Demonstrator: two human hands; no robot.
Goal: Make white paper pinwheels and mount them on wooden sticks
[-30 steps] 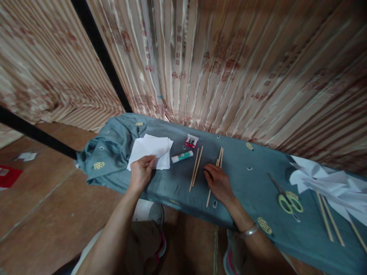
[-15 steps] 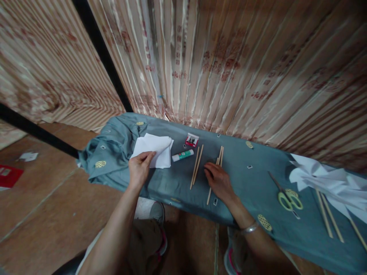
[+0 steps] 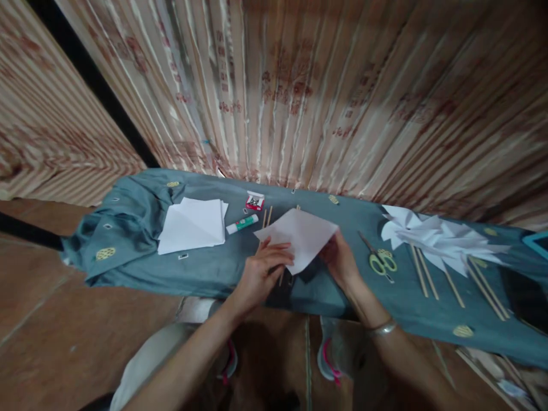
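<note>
A single white sheet of paper (image 3: 302, 234) is held up above the cloth between my two hands. My left hand (image 3: 263, 271) grips its lower left edge, fingers lying across the top. At the right corner, my right hand (image 3: 340, 260) pinches the sheet, its fingers partly hidden beneath. Wooden sticks (image 3: 267, 217) lie under the paper, mostly covered by it. To the left rests a stack of white paper (image 3: 192, 225). A glue stick (image 3: 242, 224) and a small red box of metal pins or tacks (image 3: 255, 200) sit between stack and sheet.
Green-handled scissors (image 3: 382, 261) lie right of my right hand. Farther right are folded white paper pinwheels (image 3: 440, 237) on sticks, and a dark object (image 3: 524, 297) at the edge. A grey-green cloth (image 3: 141, 268) covers the narrow table; a striped curtain (image 3: 278, 114) hangs behind.
My left hand has brought one sheet from the stack rightward over the sticks. My right hand has left the sticks and taken the sheet's right corner. The view has shifted right.
</note>
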